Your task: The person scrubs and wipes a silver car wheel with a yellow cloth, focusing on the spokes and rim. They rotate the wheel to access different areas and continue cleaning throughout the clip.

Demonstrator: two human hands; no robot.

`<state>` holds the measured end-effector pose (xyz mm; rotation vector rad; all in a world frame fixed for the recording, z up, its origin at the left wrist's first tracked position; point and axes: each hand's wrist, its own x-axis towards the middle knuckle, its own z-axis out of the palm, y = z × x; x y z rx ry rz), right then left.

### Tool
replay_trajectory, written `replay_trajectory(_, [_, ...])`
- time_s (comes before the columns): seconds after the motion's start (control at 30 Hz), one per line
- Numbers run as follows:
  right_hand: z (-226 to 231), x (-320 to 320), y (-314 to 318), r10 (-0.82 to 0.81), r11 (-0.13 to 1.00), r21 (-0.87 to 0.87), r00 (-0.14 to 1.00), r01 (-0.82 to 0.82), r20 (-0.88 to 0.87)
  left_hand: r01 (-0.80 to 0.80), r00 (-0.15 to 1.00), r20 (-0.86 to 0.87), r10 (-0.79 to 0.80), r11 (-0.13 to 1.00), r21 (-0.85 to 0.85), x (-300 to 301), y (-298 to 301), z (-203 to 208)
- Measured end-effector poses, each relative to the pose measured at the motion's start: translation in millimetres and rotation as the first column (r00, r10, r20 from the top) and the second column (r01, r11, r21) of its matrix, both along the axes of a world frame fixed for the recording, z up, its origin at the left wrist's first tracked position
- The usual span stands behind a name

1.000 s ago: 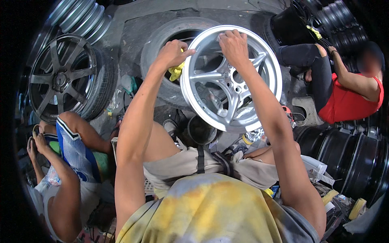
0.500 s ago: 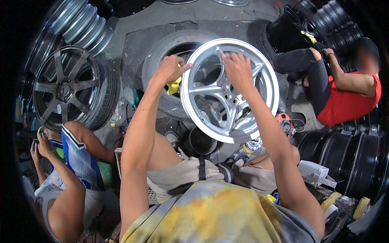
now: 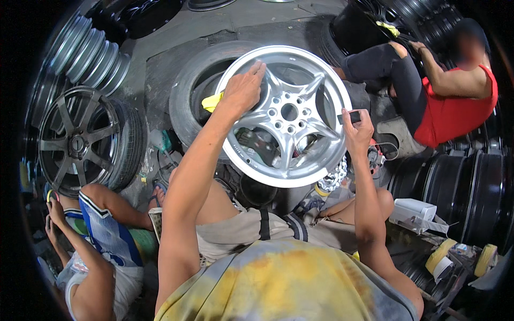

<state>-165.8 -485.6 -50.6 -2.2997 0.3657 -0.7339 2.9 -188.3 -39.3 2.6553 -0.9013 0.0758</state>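
A silver multi-spoke wheel rim (image 3: pixel 289 170) rests tilted in front of me, overlapping a tire (image 3: pixel 184 96) on the floor. My left hand (image 3: pixel 243 91) lies over the rim's upper left edge, its fingers stretched out flat and close together. Whether something thin is under its fingertips I cannot see. At the rim's right edge, my right hand (image 3: pixel 358 131) is closed on a small dark block (image 3: pixel 352 117), thumb toward the rim's lip. A yellow cloth (image 3: pixel 212 102) pokes out beside my left wrist, against the tire.
Left stands a dark-spoked wheel (image 3: pixel 78 144); stacked silver rims (image 3: pixel 88 56) rise behind it. A co-worker in red (image 3: pixel 455 109) sits at right, another person (image 3: pixel 96 251) at lower left. A red power tool (image 3: pixel 376 156) and black rims (image 3: pixel 455 184) lie to my right.
My right hand has moved from the rim's upper spokes to its right edge. My left hand has shifted from the outer left edge onto the upper left. The rim's spokes sit differently.
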Motion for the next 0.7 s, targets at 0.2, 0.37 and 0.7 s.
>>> replay_trajectory(0.2, [-2,-14,-6,-0.063,0.954,0.286,0.992,0.091,-0.107,-0.049,0.998,0.044,0.04,0.977,0.208,-3,-14,-11])
replay_trajectory(0.37, [0,-11,-6,-0.006,0.974,0.223,0.995,0.028,-0.1,0.039,0.987,0.142,-0.076,0.968,0.248,-35,-21,5])
replay_trajectory(0.7, [-26,72,41,0.351,0.894,-0.348,0.925,-0.283,0.149,0.131,0.98,-0.162,-0.12,0.99,0.061,-55,-6,17])
